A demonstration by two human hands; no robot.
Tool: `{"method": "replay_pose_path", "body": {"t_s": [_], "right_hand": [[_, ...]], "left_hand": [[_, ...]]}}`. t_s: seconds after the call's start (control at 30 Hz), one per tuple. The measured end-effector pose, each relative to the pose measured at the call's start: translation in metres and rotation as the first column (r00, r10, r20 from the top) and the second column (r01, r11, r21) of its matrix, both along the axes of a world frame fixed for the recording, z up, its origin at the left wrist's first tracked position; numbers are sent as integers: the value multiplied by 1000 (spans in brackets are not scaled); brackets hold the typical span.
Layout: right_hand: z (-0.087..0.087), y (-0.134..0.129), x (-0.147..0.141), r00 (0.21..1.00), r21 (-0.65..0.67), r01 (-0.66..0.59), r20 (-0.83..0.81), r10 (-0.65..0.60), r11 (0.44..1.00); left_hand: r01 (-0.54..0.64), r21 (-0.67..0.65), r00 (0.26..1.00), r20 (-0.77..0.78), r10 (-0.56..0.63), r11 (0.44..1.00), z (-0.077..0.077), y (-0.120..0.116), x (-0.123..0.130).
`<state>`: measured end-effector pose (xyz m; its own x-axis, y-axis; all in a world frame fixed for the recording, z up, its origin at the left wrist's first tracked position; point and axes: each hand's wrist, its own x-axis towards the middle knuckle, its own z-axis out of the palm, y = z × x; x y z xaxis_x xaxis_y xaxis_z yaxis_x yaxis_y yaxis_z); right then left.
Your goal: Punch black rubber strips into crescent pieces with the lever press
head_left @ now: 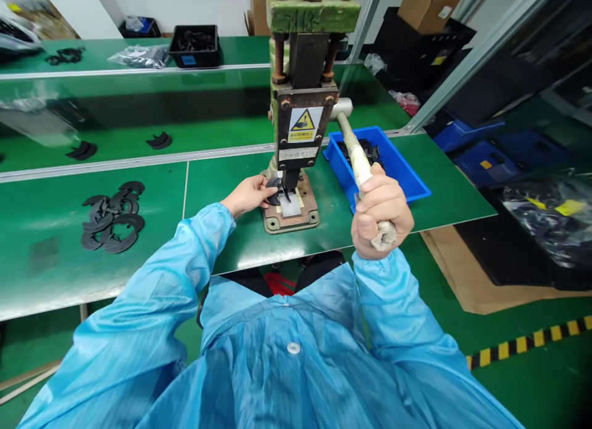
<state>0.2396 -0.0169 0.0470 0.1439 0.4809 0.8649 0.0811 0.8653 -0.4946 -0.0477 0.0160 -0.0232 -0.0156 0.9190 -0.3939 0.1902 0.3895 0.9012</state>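
Note:
A green hand press (303, 124) stands on the bench in front of me. My left hand (250, 195) pinches a black curved plastic part (274, 190) at the press base, under the dark ram (291, 177). A pale plate (290, 205) lies on the base (292, 222) by that part. My right hand (383, 213) is wrapped round the tape-covered press lever (356, 151), which slants up to the side of the press. How far the ram presses on the part cannot be made out.
Left on the bench lies a pile of black curved parts (113, 218). A blue bin (404, 176) with black pieces stands right of the press. Behind are two loose curved stacks (158, 140), a black tray (194, 47) and a plastic bag (141, 56). A metal post (476, 59) rises at right.

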Motion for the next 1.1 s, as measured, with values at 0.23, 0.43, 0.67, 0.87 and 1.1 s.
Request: {"method": "replay_pose_path", "body": {"t_s": [0.23,0.43,0.67,0.87,1.1], "right_hand": [[-1,4,-1,999,73,-38,-15,40,997],[1,0,1,998,39,-58,1,58,998],[11,3,-7,997,75,-44,-56,48,996],[89,45,-3,994,83,-107,-18,109,991],[50,51,-9,999,-125,22,-20,-25,992]], "left_hand": [[25,-163,1000,20,-22,986,12,9,-1],[55,-369,998,51,-39,928,28,10,5],[39,-368,994,109,1,929,28,1,9],[-15,-257,982,176,62,966,20,-14,13],[12,-14,960,279,-8,1000,42,-70,-5]]}}
